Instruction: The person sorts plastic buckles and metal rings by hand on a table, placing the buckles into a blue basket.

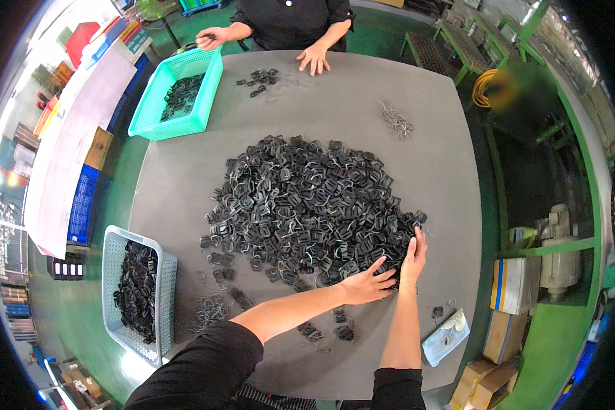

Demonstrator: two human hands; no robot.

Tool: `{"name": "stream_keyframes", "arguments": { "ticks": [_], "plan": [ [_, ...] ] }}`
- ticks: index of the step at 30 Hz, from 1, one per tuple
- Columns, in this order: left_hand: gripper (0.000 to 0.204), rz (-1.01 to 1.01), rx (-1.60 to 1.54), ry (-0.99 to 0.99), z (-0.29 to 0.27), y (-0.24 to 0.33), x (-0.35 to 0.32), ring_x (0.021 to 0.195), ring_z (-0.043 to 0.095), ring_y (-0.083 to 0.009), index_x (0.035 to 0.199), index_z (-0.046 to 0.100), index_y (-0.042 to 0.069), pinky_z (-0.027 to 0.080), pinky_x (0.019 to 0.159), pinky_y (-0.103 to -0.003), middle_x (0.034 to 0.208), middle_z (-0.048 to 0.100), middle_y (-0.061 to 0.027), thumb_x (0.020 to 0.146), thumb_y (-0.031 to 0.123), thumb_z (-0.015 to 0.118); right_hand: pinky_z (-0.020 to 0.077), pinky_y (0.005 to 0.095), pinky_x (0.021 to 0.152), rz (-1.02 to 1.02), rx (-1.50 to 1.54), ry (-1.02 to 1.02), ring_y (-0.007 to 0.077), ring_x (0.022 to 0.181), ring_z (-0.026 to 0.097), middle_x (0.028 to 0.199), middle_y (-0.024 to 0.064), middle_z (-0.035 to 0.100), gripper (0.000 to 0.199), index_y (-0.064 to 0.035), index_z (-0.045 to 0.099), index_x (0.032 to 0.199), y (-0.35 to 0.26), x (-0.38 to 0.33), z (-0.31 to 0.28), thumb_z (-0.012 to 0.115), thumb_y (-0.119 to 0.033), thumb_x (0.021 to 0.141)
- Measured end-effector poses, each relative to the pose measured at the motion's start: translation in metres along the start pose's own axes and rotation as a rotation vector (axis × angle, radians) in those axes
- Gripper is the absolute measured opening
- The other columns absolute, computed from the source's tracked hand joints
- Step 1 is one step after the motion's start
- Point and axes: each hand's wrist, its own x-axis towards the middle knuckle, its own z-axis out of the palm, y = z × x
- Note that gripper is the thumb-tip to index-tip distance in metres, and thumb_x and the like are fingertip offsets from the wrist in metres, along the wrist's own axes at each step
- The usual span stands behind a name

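In the head view, your left hand (367, 283), fingers spread, and your right hand (412, 261), fingers extended, touch the lower-right edge of the black buckle pile (301, 205) at centre frame; a grey-blue basket (167, 294) stands lower left.

Black slotted buckles (304, 205), jumbled in broad mound on grey table (437, 171).

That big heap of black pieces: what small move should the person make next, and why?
Perhaps draw a small clump from the heap toward the body: the left hand and right hand are both at its near right edge, and the pieces lie densely jumbled, so a smaller clump would likely be easier to separate.
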Motion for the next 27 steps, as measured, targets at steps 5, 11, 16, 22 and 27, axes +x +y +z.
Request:
{"name": "stream_keyframes", "arguments": {
  "ticks": [5, 11, 16, 22, 27],
  "plan": [
    [0.038, -0.048, -0.030, -0.074, -0.023, -0.004, -0.023, 0.136, 0.024, -0.0244, 0.122, 0.054, 0.018, 0.011, 0.107, -0.063, 0.137, 0.043, -0.0013, 0.088, 0.034, 0.045, 0.0236, 0.0411, 0.107, -0.071, -0.019, 0.065, 0.0274, 0.127, 0.039, 0.130, 0.0071, 0.052, 0.037, -0.0111, 0.053, 0.124, -0.008, 0.004, 0.024, 0.040, -0.031, 0.096],
    [0.041, -0.134, -0.244, 0.000, -0.041, 0.007, -0.058, 0.138, 0.018, -0.0231, 0.130, 0.045, 0.019, 0.011, 0.108, -0.060, 0.142, 0.035, -0.0024, 0.092, 0.033, 0.044, 0.0311, 0.0374, 0.102, -0.017, -0.051, 0.120, 0.0272, 0.120, 0.045, 0.125, 0.0093, 0.055, 0.034, -0.0081, 0.055, 0.121, -0.022, 0.007, 0.033, 0.042, -0.027, 0.096],
    [0.043, -0.387, -0.347, 0.057, -0.057, 0.047, -0.112, 0.138, 0.020, -0.0227, 0.131, 0.044, 0.015, 0.014, 0.107, -0.059, 0.140, 0.037, -0.0045, 0.091, 0.030, 0.048, 0.0325, 0.0374, 0.101, 0.028, -0.065, 0.201, 0.0287, 0.119, 0.046, 0.123, 0.0115, 0.055, 0.032, -0.0048, 0.055, 0.119, -0.030, 0.003, 0.049, 0.044, -0.022, 0.094],
    [0.044, -0.580, -0.362, -0.001, -0.084, 0.099, -0.197, 0.137, 0.021, -0.0239, 0.131, 0.044, 0.012, 0.015, 0.107, -0.059, 0.137, 0.041, -0.0065, 0.090, 0.027, 0.050, 0.0286, 0.0391, 0.104, 0.031, -0.093, 0.060, 0.0308, 0.125, 0.040, 0.131, 0.0155, 0.048, 0.041, -0.0046, 0.049, 0.126, -0.018, 0.006, 0.041, 0.038, -0.031, 0.096],
    [0.045, -0.644, -0.404, -0.055, -0.091, 0.142, -0.246, 0.137, 0.022, -0.0252, 0.131, 0.044, 0.012, 0.015, 0.107, -0.060, 0.136, 0.041, -0.0072, 0.089, 0.025, 0.052, 0.0230, 0.0407, 0.108, 0.063, -0.196, -0.003, 0.0306, 0.131, 0.031, 0.140, 0.0164, 0.037, 0.049, -0.0083, 0.040, 0.134, -0.026, 0.001, 0.028, 0.037, -0.039, 0.096]
  ]
}}
